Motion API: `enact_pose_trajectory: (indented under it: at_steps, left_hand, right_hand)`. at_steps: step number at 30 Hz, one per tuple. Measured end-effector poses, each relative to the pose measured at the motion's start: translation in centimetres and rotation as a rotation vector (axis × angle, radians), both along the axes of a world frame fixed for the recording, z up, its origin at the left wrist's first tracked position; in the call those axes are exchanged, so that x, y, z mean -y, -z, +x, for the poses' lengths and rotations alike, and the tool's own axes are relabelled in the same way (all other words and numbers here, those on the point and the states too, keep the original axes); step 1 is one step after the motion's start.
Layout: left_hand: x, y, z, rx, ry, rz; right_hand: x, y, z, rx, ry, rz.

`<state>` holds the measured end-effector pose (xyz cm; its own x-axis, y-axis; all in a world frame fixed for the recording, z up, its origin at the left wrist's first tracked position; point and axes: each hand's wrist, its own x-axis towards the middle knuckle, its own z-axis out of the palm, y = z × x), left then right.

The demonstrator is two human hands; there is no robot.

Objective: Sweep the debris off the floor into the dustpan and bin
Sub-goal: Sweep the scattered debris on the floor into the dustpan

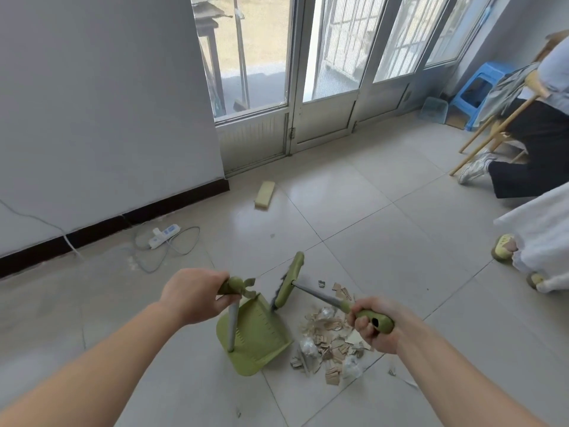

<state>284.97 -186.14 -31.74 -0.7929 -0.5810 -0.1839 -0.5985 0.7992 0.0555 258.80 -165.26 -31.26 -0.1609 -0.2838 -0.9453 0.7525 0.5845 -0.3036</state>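
Observation:
A green dustpan (257, 337) rests on the tiled floor, its open mouth facing right. My left hand (197, 295) is shut on the green grip at the top of its grey handle. My right hand (374, 326) is shut on the green grip of the broom handle. The green broom head (289, 280) stands tilted just beyond the dustpan's far right corner, bristles facing left. A pile of debris (331, 340), torn cardboard bits and crumpled clear plastic, lies directly right of the dustpan mouth, partly under my right hand. No bin is in view.
A white power strip (163, 235) with cables lies by the left wall. A yellow sponge block (265, 195) sits near the glass doors. At right are a seated person's legs (523, 177), a wooden chair, a blue stool (480, 90) and a slippered foot (503, 247).

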Motion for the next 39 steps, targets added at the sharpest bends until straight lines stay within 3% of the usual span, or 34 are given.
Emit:
enact_pose_trajectory:
  at_steps: [14,29,39]
  left_hand:
    - [5.9,1.8,-7.0,-0.021,0.132,-0.016]
    - [13.3,2.2,-10.7,0.029,0.406,0.045]
    - [14.4,2.7,-11.9,0.058,0.499,0.06]
  right_hand:
    - [2.5,2.6,-3.2,0.034,0.208,-0.039]
    - [2.1,2.4,0.5,0.098,0.551,0.028]
    - [2.5,1.2,2.3,0.101,0.636,0.062]
